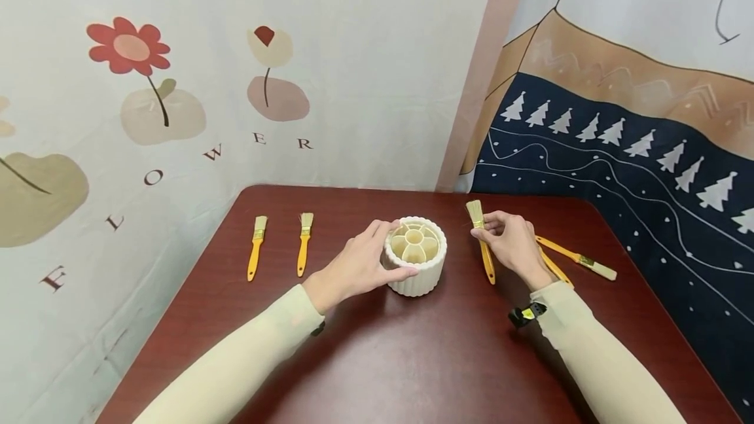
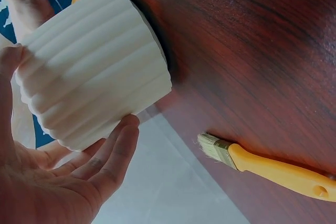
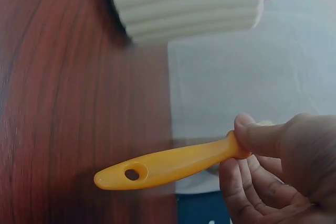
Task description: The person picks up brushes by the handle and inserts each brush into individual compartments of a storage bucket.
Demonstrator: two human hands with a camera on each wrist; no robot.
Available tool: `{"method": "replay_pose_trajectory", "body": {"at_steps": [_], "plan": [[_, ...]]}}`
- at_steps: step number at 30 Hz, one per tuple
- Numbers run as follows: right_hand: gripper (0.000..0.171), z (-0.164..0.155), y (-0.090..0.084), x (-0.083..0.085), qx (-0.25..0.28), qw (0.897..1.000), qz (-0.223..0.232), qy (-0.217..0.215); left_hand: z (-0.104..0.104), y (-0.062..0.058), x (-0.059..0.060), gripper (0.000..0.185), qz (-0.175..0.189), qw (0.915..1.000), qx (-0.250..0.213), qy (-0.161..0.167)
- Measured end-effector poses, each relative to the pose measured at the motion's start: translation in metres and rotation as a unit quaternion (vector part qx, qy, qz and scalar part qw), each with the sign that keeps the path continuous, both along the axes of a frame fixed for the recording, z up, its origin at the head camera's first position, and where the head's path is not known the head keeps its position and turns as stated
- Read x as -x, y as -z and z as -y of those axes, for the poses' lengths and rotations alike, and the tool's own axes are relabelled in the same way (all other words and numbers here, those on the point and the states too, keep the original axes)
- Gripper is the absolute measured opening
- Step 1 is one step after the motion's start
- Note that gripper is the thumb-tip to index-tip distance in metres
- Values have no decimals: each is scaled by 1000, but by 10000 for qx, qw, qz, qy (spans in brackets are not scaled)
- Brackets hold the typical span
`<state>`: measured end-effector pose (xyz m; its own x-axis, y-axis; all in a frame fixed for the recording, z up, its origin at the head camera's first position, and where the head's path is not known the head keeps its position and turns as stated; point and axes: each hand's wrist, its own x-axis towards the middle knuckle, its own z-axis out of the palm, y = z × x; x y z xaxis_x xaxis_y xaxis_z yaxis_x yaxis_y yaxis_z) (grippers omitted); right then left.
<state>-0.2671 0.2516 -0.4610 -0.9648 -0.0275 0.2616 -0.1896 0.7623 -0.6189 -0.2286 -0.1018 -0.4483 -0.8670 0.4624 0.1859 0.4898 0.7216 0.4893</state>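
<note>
Pale fabric hanging covers the wall in front of me, printed with flowers, and beside it runs a dark navy printed panel with a row of white trees. Below them is a reddish-brown wood-grained table with rounded far corners.

On it, near the middle, stands a cream-white round holder with fluted sides. It is upright, its rim scalloped, its inside divided into petal-shaped compartments around 1 circular one. The person's left hand grips it from the side, thumb and fingers spread about as wide as the holder and curved against the wall.

To its right, well apart from the holder, the right hand pinches a yellow-handled paintbrush with pale bristles at the neck, thumb against curled fingers. Its smooth, glossy handle tapers to a rounded end with 1 hole through it, and the bristles point away from the person. I can't tell whether that handle end touches the table.

2 similar yellow brushes lie side by side at the left; 2 more lie beyond the right hand, 1 partly hidden by it.

Dark capital letters climb the pale fabric, spelling FLOWER. I can make out no brand on the holder or brushes.
</note>
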Motion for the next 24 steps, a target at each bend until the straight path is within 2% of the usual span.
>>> {"method": "replay_pose_trajectory", "body": {"at_steps": [5,15,24], "plan": [[39,8,-10,-7,75,9997,-253,-8,0,-1,2,100,-45,10000,37,-23],[40,21,-28,-24,379,9991,-185,-61,0,2,5,100,-72,10000,17,-13],[32,36,-46,-39,755,9947,-624,-304,-1,0,4,100,-20,10000,14,-15]]}}
